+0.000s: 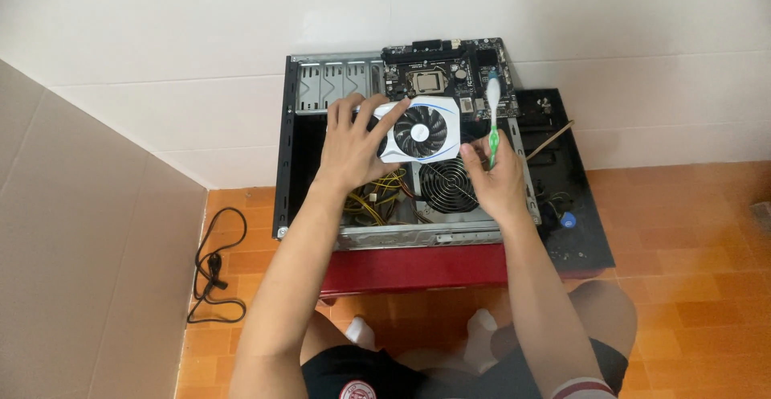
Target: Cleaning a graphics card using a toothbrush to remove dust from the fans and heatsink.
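One open computer case (321,230) lies on one red table (409,269), with one motherboard (450,73) propped behind. Your left hand (351,146) grips one white graphics card (422,130) above it; your right hand (496,180) holds one toothbrush (493,122).

Bare forearms, no sleeves, watch or rings. Black shorts (361,375) with a round red-and-white patch. White socks (482,327).

Bright, even daylight fills the scene; shadows are soft, focus is sharp throughout, and straight lines bow slightly at the edges.
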